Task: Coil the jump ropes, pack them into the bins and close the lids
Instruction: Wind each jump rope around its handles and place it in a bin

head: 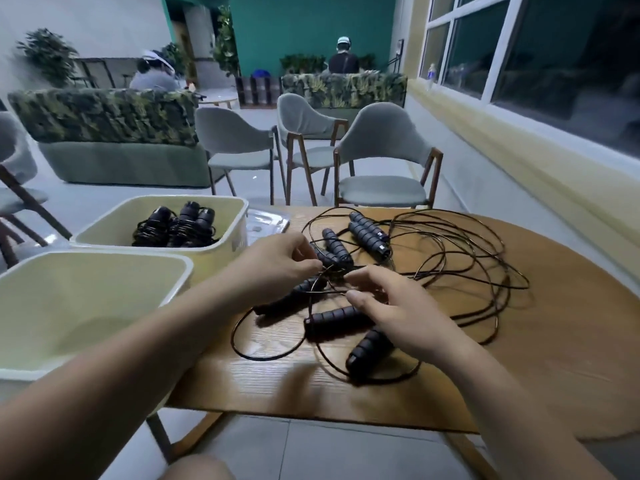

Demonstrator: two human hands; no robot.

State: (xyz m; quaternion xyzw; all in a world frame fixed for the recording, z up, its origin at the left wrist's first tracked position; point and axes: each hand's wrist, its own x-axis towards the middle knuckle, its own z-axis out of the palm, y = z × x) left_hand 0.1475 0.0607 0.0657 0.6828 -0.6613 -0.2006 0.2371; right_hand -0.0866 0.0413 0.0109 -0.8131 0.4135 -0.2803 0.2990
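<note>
The left arm (138, 341) and right arm (502, 393) stretch forward, bare. The left hand (277, 261) pinches a cord (330, 292); the right hand (401, 310), fingers curled, pinches it just beside.

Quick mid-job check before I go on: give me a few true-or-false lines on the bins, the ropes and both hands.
1. The far bin holds coiled ropes. True.
2. The near bin is packed with ropes. False: no rope shows inside it.
3. Both bins have their lids on. False: both stand open.
4. The left hand and the right hand each pinch thin cord of the tangled ropes on the table. True.
5. Every rope handle is already in a bin. False: several handles lie on the table.
</note>
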